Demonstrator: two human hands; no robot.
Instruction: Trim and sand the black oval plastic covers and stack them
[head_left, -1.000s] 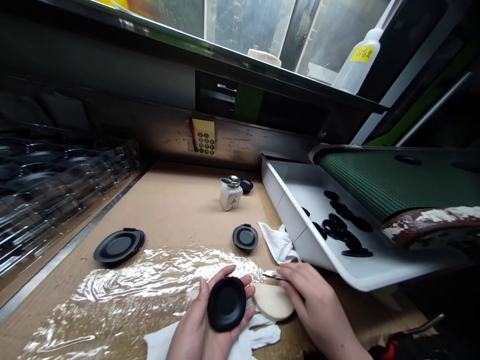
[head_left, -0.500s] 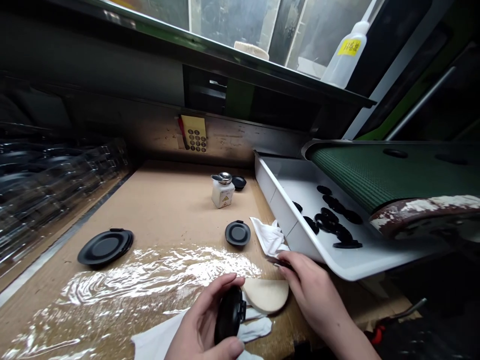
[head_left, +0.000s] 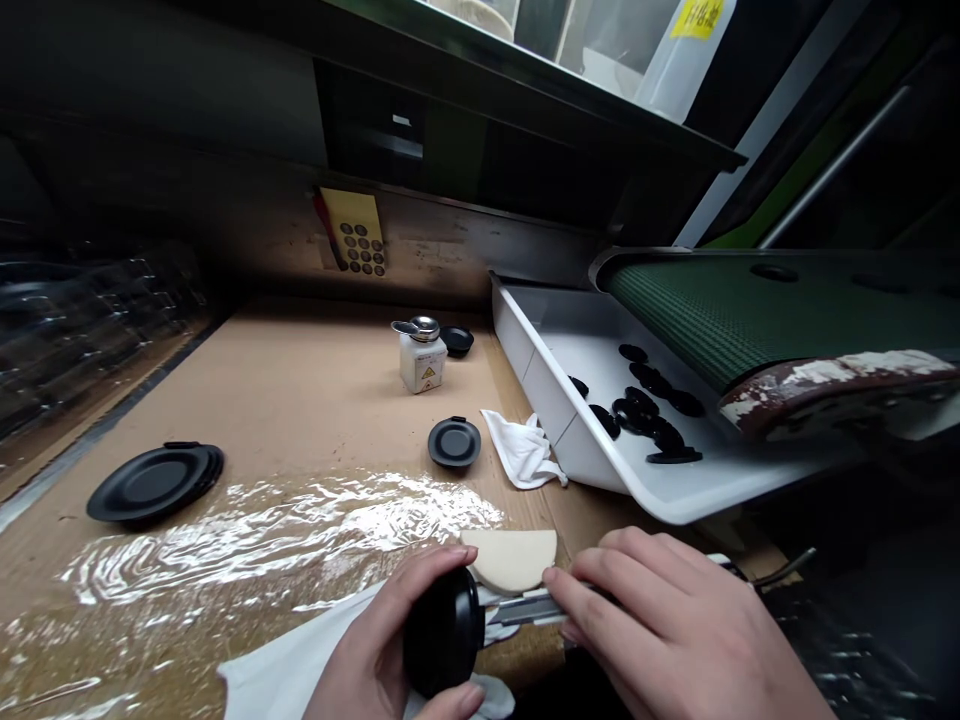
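Observation:
My left hand (head_left: 382,640) is closed around a round black plastic part (head_left: 442,632), its rim turned to the right. In my right hand (head_left: 667,610) is a utility knife (head_left: 529,608), its metal blade pointing left with the tip at the part's rim; whether it touches I cannot tell. Just beyond the blade lies a cream half-round pad (head_left: 514,558). Under my left hand a white cloth (head_left: 289,655) is spread. Farther off, a small black lidded piece (head_left: 454,442) lies on the cardboard.
Black discs (head_left: 154,482) are stacked at left, near clear plastic trays (head_left: 97,310). A white pump bottle (head_left: 421,362) stands mid-table beside another black piece (head_left: 456,340). A crumpled white cloth (head_left: 521,450) lies against a white bin (head_left: 540,375) of black parts, below a green conveyor belt (head_left: 697,310).
My right hand has come from beside the crumpled cloth toward my left hand, bringing the knife to the black part. The part has turned slightly, and the camera view has shifted.

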